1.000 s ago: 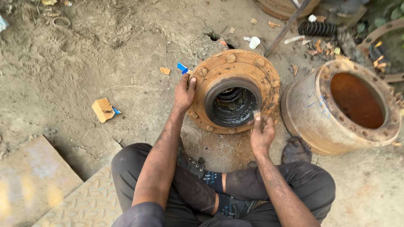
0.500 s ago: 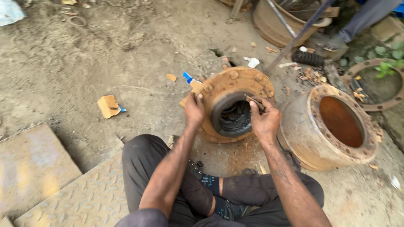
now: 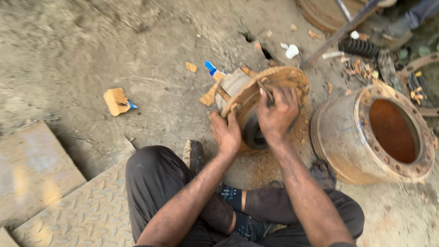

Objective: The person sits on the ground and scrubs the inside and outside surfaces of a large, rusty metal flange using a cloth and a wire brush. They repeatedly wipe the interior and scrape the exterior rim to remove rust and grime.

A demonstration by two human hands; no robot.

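Rusty hub (image 3: 256,98), tipped on edge on the dirt floor (image 3: 91,45) beside the brake drum (image 3: 366,137). Left hand (image 3: 227,132) clasps the lower flange, right hand (image 3: 276,112) curls over the upper rim, apparently steadying the tilt.

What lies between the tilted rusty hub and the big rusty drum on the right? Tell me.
In the head view, only bare dirt ground dusted with rust separates the hub from the drum.

Rusty brake drum (image 3: 372,132) on its side, orange block (image 3: 116,101) on dirt, checkered steel plate (image 3: 77,212), black coil spring (image 3: 358,47)
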